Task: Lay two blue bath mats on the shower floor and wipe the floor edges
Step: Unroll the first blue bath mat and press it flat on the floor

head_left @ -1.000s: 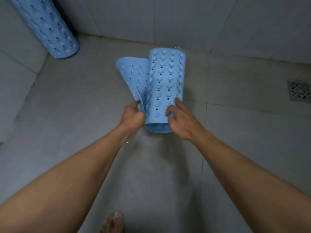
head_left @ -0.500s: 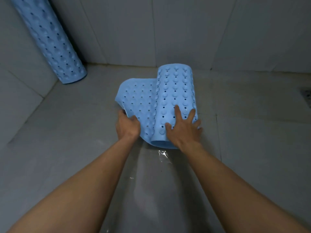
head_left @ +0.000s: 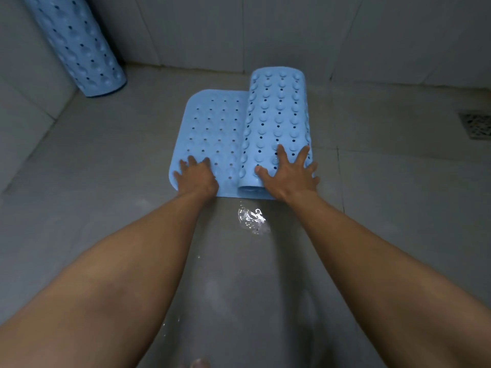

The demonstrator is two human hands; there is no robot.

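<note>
Fingers (head_left: 297,158) of the right hand (head_left: 289,176) are spreading flat and pressing on the near end of the rolled part of the first bath mat (head_left: 276,123), open-palmed and gripping nothing, while the left hand (head_left: 196,176) is lying splayed and equally unclenched on the flattened flap at the mat's near left corner, pinning it to the shower floor (head_left: 106,181). Half a second ago the left hand was clutching that flap's edge with the flap curling up off the tiles; now the flap is lying flat with its holes facing up, and the roll, showing its suction cups, is sitting just right of it in the centre of the frame. That change is suggesting the mat's starting edge is now anchored, so the unrolling toward the right of the frame, where the floor drain (head_left: 477,126) is showing at the edge, can probably go ahead; the right hand seems placed to push the roll that way. A small puddle (head_left: 252,219) is glinting on the tiles just below the roll's near end, so the mat may be sliding rather than sticking if pressed unevenly. The second bath mat (head_left: 79,46) is standing rolled and leaning in the corner at the upper left of the frame, well apart from the hands, untouched. No cloth for wiping the edges is in view.
</note>
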